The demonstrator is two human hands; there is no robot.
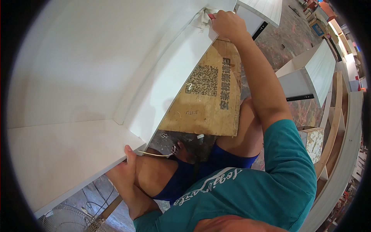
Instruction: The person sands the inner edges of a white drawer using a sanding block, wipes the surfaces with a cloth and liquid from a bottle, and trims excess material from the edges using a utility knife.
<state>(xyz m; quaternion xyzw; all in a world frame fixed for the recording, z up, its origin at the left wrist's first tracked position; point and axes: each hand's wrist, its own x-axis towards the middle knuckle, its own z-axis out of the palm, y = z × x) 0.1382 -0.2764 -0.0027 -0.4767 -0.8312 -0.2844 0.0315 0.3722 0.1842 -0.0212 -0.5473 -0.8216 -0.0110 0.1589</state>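
A large white cabinet point(69, 77) fills the left side, with its inner side facing up at me. My right hand point(230, 26) is closed on a crumpled white rag point(204, 19), pressed into the far inner corner of the cabinet's long narrow side panel point(166, 77). At the near corner my left hand point(124, 167) grips the front edge of the cabinet's end panel point(73, 150); its thumb lies on top and its fingers are hidden beneath. Close to that hand, a thin pale cable point(156, 154) sticks out by the panel corner.
A printed brown cardboard sheet point(208, 116) lies between my legs and the cabinet. To the right stand white drawer boxes point(293, 83) with black slide rails point(300, 97). A curved wooden frame point(333, 127) is farther right. At lower left is a wire-caged fan point(67, 218) with loose cables.
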